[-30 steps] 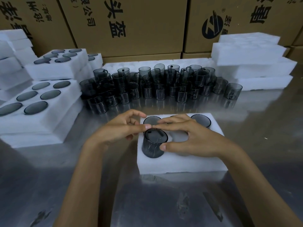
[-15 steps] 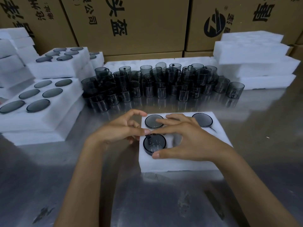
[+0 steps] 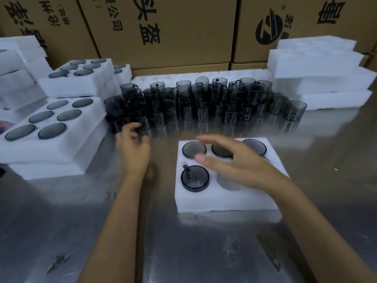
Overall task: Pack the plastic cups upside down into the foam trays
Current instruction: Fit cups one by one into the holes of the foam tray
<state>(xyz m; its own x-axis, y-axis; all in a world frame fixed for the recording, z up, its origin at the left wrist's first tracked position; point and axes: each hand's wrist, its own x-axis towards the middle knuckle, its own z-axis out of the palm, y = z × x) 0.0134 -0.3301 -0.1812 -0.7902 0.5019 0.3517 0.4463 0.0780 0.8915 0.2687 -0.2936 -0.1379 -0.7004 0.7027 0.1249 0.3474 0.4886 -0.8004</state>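
Observation:
A white foam tray [image 3: 224, 201] lies on the steel table in front of me. Several smoky grey cups sit upside down in its holes; the nearest cup [image 3: 195, 178] is in the front left hole, with its handle in a slot. The front middle hole [image 3: 228, 181] holds nothing. My right hand [image 3: 234, 160] hovers over the tray, fingers loosely spread, holding nothing. My left hand [image 3: 133, 148] is blurred, left of the tray, at the near edge of the crowd of loose cups [image 3: 204, 101]; whether it touches a cup I cannot tell.
Filled foam trays [image 3: 55, 127] are stacked at the left. Empty foam trays [image 3: 318, 72] are piled at the right rear. Cardboard boxes [image 3: 173, 27] wall off the back. Bare steel table [image 3: 183, 252] lies near me.
The front left cup went down into its hole and both hands let go. My left hand moved away to the left toward the loose cups; my right hand lifted off the tray.

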